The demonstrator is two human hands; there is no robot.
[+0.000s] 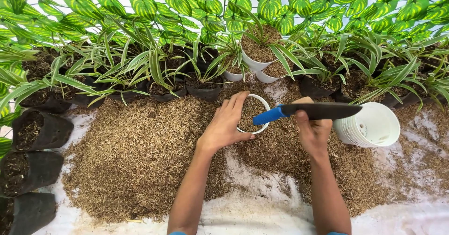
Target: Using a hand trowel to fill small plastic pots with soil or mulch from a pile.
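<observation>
While both forearms reached up from the near edge of the picture, the pale sheet on the ground lay bare closest to the person, with the brown, husk-like potting mix heaped over it further in. The left hand was cupped around the near-left side of a small white pot, fingers curled over its rim, steadying it where it sat sunk in the mix at the middle of the scene. The right hand was closed on a trowel with a blue handle and a dark blade, held roughly level, the handle end over the pot's right rim and the blade pointing away to the right. The pot already looked nearly full of mix, so the step in hand seemed to be filling or levelling it; any further move would call for keeping the pot upright with the left hand and turning the trowel without tipping mix over the rim. Just right of the trowel, an empty white pot lay tilted on its side, mouth towards the camera. At the near left stood black grow bags filled with mix. Farther back ran a row of striped, grassy plants in black bags and white pots, with broad veined leaves hanging behind them.
</observation>
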